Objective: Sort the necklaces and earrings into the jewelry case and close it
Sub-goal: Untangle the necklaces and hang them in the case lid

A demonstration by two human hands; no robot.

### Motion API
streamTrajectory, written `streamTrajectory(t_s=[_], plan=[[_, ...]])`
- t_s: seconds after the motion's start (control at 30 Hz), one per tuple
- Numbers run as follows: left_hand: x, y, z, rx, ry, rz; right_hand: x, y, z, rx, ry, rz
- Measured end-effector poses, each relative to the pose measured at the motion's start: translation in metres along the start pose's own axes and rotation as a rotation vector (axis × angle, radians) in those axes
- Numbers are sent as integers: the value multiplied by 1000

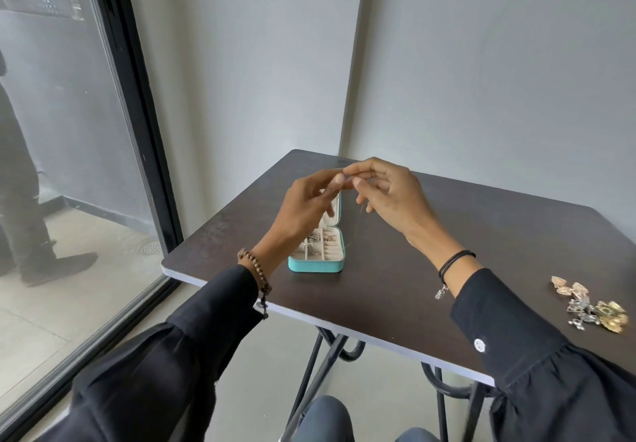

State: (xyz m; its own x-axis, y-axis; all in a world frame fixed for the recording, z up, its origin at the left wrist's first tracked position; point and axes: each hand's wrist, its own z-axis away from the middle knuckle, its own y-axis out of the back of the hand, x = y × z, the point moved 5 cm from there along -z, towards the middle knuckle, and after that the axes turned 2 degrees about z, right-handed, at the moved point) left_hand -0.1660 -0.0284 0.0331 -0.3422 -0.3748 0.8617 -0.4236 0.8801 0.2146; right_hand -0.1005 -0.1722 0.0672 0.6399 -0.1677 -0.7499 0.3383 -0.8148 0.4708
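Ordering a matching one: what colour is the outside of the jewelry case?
Turquoise outside on the small open zip jewelry case, with a cream lining; head view.

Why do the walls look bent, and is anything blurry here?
Head view: the wide lens bows the window frame and wall corner; daylight is soft, without hard shadows; the left hand's fingertips smear slightly; the thin piece pinched between the hands is too fine to identify.

A plain room corner, more office or studio than home: bare grey walls [481, 63], a small dark desk [447, 235] on black metal legs [309, 372], and on the left a floor-length glass door [51, 131] onto a tiled balcony [86, 269].
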Motion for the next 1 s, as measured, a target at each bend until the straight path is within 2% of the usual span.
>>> streamTrajectory(t_s=[0.13,0.27,0.37,0.5,1.0], plan=[[24,-21,-1,-82,30,56,-5,22,10,15,11,10],[29,-33,-4,-132,55,-11,-4,50,23,37,4,41],[38,-42,-9,-101,48,-53,4,71,32,60,-37,79],[57,-59,-13,-92,44,19,14,93,46,113,-104,82],[84,-142,-3,-340,97,127,32,172,92,259,-233,-24]])
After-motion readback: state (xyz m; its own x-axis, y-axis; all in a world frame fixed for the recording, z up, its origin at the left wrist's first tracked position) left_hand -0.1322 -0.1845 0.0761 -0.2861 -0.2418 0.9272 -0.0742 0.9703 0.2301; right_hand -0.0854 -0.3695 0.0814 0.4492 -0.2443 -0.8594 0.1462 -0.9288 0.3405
